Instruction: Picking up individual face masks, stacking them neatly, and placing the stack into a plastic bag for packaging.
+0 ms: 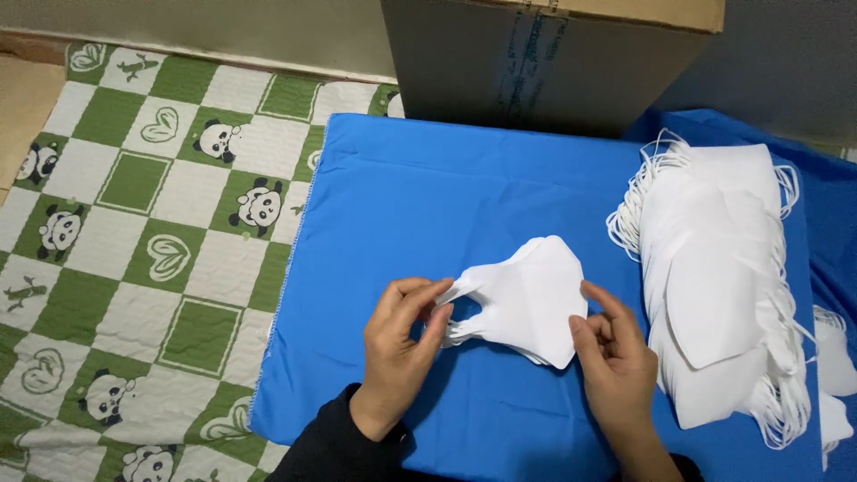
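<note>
Left hand [402, 344] closed on ear-loop end of mask stack [527, 299], thumb and fingers pinched. Right hand [611, 357] held against stack's right edge, fingers curled, thumb on top. Stack kept just above blue cloth [402, 196]; long axis left-right, loops pointed left, rounded edge right. Larger mask pile [723, 277] laid right, fanned. Panda mat [152, 232] left. Cardboard box [544, 62] farthest.

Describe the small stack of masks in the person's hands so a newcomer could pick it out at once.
Find the blue cloth spread over the panda-print mat. Near its front edge, the left hand and right hand hold a small stack of white folded masks. Unlike the big fanned pile to its right, it is thin and held.
</note>
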